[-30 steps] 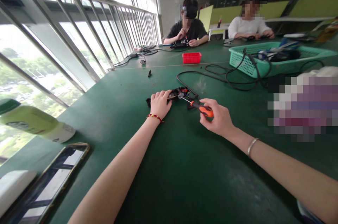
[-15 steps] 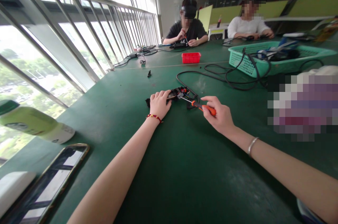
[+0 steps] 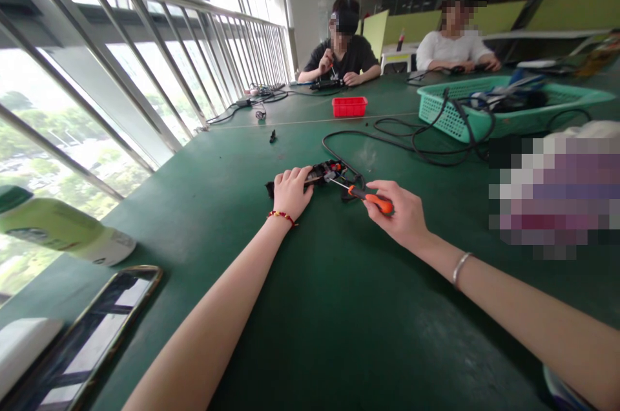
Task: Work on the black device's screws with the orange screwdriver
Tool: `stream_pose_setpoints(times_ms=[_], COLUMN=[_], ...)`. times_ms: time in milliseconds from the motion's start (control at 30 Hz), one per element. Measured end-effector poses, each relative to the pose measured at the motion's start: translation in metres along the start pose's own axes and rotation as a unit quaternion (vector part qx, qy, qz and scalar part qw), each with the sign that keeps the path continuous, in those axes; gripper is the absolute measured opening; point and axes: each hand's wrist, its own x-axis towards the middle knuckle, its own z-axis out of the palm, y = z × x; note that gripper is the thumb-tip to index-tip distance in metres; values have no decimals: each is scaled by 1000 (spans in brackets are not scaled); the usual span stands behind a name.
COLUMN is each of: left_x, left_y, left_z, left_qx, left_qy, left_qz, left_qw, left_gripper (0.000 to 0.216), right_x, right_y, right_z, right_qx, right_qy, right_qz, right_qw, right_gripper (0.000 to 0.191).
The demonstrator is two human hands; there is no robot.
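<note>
We see the left hand [image 3: 292,191] clasped over an open black device [image 3: 330,169] in the middle of the green table [image 3: 334,307]; the right hand [image 3: 401,214] grips a screwdriver [image 3: 371,199], its tip at the device's right part. Farther off we see a red tray [image 3: 349,108], with a teal basket [image 3: 450,121] to its right

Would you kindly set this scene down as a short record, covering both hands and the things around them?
Left hand: holding down an opened black device, wires and internal parts exposed
Right hand: gripping an orange-and-black screwdriver
Screwdriver tip: at the exposed parts; exact contact too small to tell
Surface: green tabletop
Beyond the device: red plastic tray
Right side: turquoise perforated basket with cables and blue items
Left side: green-capped bottle, smartphone
Across the table: two seated people, one in black, one in white
</note>
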Motion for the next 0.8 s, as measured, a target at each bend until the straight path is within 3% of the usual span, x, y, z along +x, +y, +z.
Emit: stream_pose_setpoints(times_ms=[133, 367, 800], left_x=[0, 0, -1], left_y=[0, 0, 0], left_z=[0, -1, -1], left_qx=[-1, 0, 2], left_qy=[0, -4, -2], left_qz=[1, -1, -1], left_qw=[1000, 1000, 1000], left_gripper=[40, 40, 40], right_x=[1, 1, 1], right_y=[0, -4, -2], right_z=[0, -1, 1], right_qx=[14, -21, -13], right_qy=[18, -8, 12], right_qz=[-23, -46, -55], right_qw=[999, 999, 998], right_gripper=[34, 19, 34])
